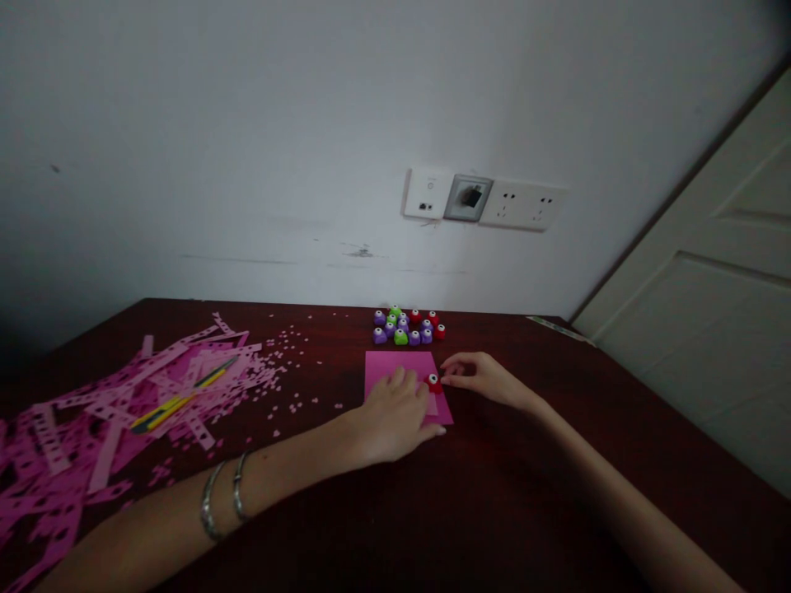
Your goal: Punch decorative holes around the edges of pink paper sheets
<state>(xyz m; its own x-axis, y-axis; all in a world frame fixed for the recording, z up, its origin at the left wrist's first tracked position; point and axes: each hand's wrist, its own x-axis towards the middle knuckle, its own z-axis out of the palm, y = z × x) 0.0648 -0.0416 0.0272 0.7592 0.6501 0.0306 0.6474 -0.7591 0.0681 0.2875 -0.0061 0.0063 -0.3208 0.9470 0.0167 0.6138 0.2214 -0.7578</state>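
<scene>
A pink sheet of paper lies on the dark red-brown table, with a lighter pink piece of paper on top. My left hand presses flat over both, its fingers stretched out and thumb pointing right. Beside its fingers is a small red craft paper punch with a white, eye-like top. My right hand comes from the right, its bent fingertips closed at the punch's right edge. Fine contact there is too small to make out.
Several purple, green and red punches stand in a cluster behind the sheet. At left lies a heap of punched pink strips, with a yellow cutter knife on it and tiny cut-outs scattered around. Wall sockets are behind.
</scene>
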